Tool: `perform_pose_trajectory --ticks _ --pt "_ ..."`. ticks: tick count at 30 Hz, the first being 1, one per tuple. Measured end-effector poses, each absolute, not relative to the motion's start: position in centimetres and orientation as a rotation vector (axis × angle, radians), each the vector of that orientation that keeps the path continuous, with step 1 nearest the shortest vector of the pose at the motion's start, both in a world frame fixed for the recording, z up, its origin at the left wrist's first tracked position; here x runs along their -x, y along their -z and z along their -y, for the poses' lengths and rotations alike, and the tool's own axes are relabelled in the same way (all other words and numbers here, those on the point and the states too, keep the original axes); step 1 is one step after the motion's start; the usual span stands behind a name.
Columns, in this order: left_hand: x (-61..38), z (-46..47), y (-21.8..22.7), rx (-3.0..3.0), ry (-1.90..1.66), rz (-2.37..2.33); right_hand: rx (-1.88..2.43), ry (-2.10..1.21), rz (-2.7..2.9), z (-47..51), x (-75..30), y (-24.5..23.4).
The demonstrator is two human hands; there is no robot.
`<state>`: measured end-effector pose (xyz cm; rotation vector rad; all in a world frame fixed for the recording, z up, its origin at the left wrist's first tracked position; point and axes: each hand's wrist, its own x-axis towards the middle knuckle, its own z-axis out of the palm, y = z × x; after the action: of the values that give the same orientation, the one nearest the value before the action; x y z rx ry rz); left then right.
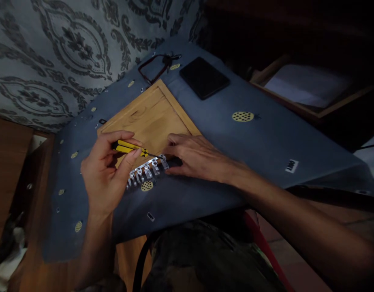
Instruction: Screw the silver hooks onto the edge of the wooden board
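Observation:
My left hand is closed around a small screwdriver with a yellow and black handle, its thin tip pointing right toward a row of silvery metal parts. These parts lie on the blue cloth at the near edge of a wooden tray. My right hand rests flat beside the right end of the row, fingers stretched and pressing on a dark piece there.
A blue cloth with yellow dotted patches covers the table. A black flat device and dark-rimmed glasses lie at the far end. Small loose bits dot the cloth. A patterned wall is at left; a wooden box at right.

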<state>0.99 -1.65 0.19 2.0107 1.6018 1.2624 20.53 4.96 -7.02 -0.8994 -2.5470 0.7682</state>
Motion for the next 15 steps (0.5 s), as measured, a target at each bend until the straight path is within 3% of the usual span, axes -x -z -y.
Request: perform_pose_trajectory --ticks 7,15 --pt "-0.8 2.0 -0.6 -2.046 -1.127 -1.547 0.912 -0.774 2.558 -5.0 -20.5 7.0" --pt "-4.6 1.1 0.9 -1.553 -1.614 -1.188 0.855 -0.772 2.500 -5.0 -20.5 7.9"
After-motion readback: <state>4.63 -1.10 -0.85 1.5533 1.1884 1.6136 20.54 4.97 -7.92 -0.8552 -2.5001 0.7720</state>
